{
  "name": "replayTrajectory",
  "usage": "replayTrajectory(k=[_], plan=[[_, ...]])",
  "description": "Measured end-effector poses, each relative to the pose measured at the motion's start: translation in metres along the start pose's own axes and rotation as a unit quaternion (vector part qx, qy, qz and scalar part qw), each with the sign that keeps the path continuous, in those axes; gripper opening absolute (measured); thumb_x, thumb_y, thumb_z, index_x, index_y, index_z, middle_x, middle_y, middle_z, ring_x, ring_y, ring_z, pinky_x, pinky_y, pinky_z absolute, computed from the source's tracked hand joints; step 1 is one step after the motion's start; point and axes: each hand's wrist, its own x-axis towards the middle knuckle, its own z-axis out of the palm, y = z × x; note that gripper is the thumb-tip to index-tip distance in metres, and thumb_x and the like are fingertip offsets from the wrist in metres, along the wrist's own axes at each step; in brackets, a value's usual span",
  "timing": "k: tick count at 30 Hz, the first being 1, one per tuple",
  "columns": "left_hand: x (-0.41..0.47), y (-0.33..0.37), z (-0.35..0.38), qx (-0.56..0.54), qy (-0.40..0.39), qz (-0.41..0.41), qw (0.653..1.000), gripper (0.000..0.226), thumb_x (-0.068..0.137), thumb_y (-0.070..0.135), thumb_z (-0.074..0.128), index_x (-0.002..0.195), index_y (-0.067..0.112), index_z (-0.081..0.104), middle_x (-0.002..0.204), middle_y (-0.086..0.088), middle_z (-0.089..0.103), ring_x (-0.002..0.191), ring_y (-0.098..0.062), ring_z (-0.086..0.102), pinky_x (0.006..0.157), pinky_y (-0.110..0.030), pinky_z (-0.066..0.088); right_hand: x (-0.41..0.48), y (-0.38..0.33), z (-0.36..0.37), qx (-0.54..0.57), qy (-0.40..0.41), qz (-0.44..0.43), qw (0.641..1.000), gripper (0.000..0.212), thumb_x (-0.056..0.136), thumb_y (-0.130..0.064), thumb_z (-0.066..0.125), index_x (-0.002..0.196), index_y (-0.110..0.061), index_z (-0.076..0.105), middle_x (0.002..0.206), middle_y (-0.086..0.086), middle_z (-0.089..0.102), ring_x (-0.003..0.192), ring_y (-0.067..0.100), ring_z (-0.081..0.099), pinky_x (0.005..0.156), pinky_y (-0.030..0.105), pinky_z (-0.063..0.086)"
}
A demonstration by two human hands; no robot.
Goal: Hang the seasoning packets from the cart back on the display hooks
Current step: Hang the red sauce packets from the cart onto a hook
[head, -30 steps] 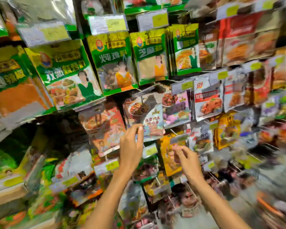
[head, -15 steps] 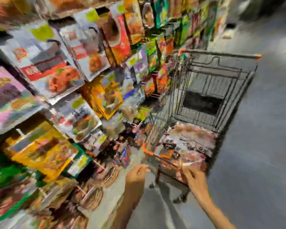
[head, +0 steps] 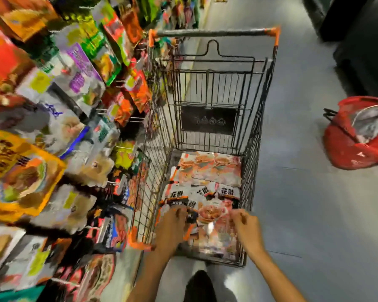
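Several white and orange seasoning packets (head: 208,171) lie flat in the bottom of a black wire cart (head: 256,149) with orange corners. Both my hands reach down into the cart's near end. My left hand (head: 172,225) rests with bent fingers on the left edge of the nearest packet (head: 212,214). My right hand (head: 247,229) has its fingers curled at that packet's right edge. Motion blur hides whether either hand grips it. The display hooks with hanging packets (head: 74,83) fill the left side.
The cart stands close against the display, with its handle (head: 212,32) at the far end. A red shopping basket (head: 358,136) sits on the grey floor at the right. My dark shoe (head: 200,284) shows below the cart.
My view has swung from the display hooks to the right and down onto the cart. Both hands have dropped from the hanging packets into the cart's near end.
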Motion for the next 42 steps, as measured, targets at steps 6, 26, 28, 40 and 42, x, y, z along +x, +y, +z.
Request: replayTrajectory(k=[6,26,28,40,42], plan=[[0.126,-0.002,0.012,-0.012,-0.024,-0.01,1.0,0.021,0.101,0.02,0.043,0.106,0.012,0.061,0.095,-0.016,0.065,0.085,-0.029,0.061,0.081,-0.048,0.049,0.102,-0.015,0.043,-0.004,0.046,0.054,0.997,0.027,0.095,-0.008,0.05,0.074,-0.009,0.067,0.066,0.007,0.06,0.061,0.02,0.053,0.06,0.031,0.038],[0.412,-0.08,0.176,0.019,-0.034,-0.145,0.989,0.059,0.087,0.03,0.063,0.131,-0.006,0.043,0.131,-0.025,0.051,0.12,-0.04,0.049,0.096,-0.052,0.045,0.368,0.1,0.127,-0.213,0.038,0.229,0.949,0.055,0.097,-0.038,0.046,0.134,0.003,0.042,0.133,0.022,0.047,0.116,0.034,0.051,0.091,0.037,0.046],[0.418,-0.079,0.179,0.012,-0.032,-0.139,0.99,0.064,0.083,0.027,0.07,0.13,-0.006,0.041,0.13,-0.024,0.05,0.12,-0.038,0.049,0.095,-0.05,0.046,0.368,0.103,0.13,-0.258,0.059,0.222,0.938,0.065,0.095,-0.043,0.048,0.139,0.003,0.033,0.139,0.021,0.04,0.125,0.035,0.043,0.098,0.039,0.041],[0.414,-0.102,0.141,-0.09,-0.054,-0.183,0.978,0.019,0.074,-0.007,0.073,0.091,-0.006,0.066,0.089,-0.018,0.067,0.082,-0.023,0.058,0.067,-0.032,0.047,0.378,0.099,0.133,-0.284,0.014,0.292,0.913,0.103,0.068,-0.057,0.076,0.141,-0.001,0.032,0.148,0.024,0.021,0.138,0.038,0.022,0.11,0.045,0.029],[0.411,-0.103,0.132,-0.123,-0.067,-0.19,0.972,0.016,0.075,-0.013,0.069,0.077,-0.001,0.059,0.075,-0.009,0.06,0.081,-0.022,0.053,0.056,-0.026,0.045,0.382,0.097,0.132,-0.266,0.005,0.312,0.912,0.104,0.065,-0.056,0.079,0.141,-0.002,0.034,0.15,0.024,0.016,0.14,0.039,0.018,0.112,0.046,0.026]])
